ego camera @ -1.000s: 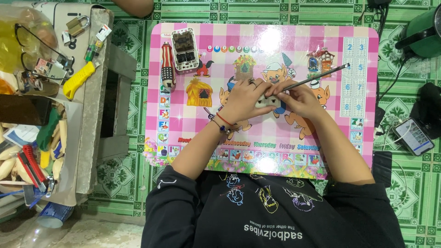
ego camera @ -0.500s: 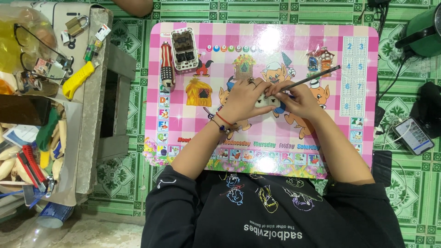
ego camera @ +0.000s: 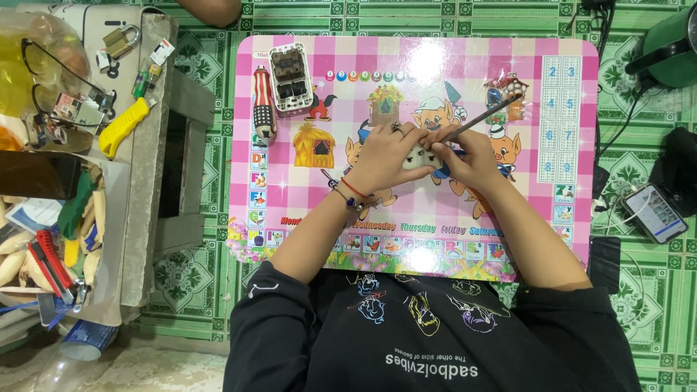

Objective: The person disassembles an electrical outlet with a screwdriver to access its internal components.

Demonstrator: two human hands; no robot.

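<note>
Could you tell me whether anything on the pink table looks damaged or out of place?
Yes: the white socket block near the table's far left corner lies with its insides exposed, seemingly without a cover. The left hand steadies a small white part while the right hand holds a thin tool to it.

Pink checked cartoon table (ego camera: 559, 239) over green patterned floor tiles (ego camera: 639, 305). On the table's upper left, an opened white electrical socket (ego camera: 291, 78) just beside a striped-handled tool (ego camera: 263, 103). Left of the table, a grey shelf (ego camera: 149, 181) bearing a brass padlock (ego camera: 121, 40) and a yellow utility knife (ego camera: 123, 125). At far right, a smartphone (ego camera: 655, 213) and a dark green kettle (ego camera: 671, 45).
</note>
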